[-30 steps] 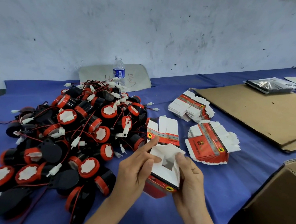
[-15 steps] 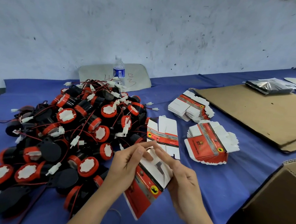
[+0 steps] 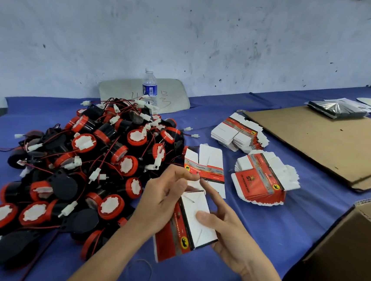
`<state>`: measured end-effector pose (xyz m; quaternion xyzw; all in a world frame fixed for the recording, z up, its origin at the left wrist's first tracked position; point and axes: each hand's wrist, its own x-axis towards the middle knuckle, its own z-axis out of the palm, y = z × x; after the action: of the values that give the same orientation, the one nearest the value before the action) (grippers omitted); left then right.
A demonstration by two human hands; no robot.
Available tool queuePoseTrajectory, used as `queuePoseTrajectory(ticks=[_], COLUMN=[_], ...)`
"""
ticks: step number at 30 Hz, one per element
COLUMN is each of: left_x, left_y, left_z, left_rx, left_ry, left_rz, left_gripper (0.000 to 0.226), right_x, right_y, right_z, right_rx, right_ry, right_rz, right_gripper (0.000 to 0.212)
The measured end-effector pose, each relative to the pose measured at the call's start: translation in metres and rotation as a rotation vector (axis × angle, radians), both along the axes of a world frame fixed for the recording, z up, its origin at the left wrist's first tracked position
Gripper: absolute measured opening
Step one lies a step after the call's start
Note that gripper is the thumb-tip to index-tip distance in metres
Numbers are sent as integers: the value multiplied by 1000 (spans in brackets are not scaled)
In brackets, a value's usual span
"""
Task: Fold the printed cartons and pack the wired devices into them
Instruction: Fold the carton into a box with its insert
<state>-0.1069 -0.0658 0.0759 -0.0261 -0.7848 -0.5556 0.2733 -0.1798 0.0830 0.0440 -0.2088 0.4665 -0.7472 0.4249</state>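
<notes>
Gripping the carton point(image 3: 195, 213) with left hand point(image 3: 162, 202) and right hand point(image 3: 227, 237) both clamped on it, just right of the device pile point(image 3: 101, 159), press your thumb flat on the white flaps so they tuck square.

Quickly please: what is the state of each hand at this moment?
Left hand: grips the printed carton by its left side.
Right hand: holds the same carton, thumb on its white panel.
</notes>
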Motion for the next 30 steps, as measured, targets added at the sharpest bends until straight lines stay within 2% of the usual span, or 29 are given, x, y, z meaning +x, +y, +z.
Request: queuePoseTrajectory(ticks=[2, 5, 7, 12, 16, 21, 26, 30], left_x=[8, 19, 20, 18, 17, 18, 20, 20], left_y=[2, 8, 11, 10, 9, 10, 12, 13], left_z=[-6, -21, -27, -29, -24, -23, -24, -23], left_rx=[-67, -255, -290, -258, -324, -420, -420, -415], left_ry=[2, -147, -217, -247, -252, -293, -295, -278], left_rz=[-15, -60, -35, -32, -28, -27, -48, -65], left_gripper=[66, 104, 112, 115, 112, 112, 111, 111], right_x=[-1, -3, -4, -3, -7, -14, -19, -19], right_y=[-2, -2, -2, -3, -1, 6, 10, 9], right_z=[1, 3, 2, 3, 2, 4, 5, 5], right_rx=[-41, -67, -66, -77, -34, 38, 51, 43], right_ry=[18, 61, 78, 119, 200, 295, 268, 317], right_rz=[-76, -178, -208, -212, -190, -59, 53, 77], right_gripper=[78, 78, 79, 79, 79, 82, 82, 80])
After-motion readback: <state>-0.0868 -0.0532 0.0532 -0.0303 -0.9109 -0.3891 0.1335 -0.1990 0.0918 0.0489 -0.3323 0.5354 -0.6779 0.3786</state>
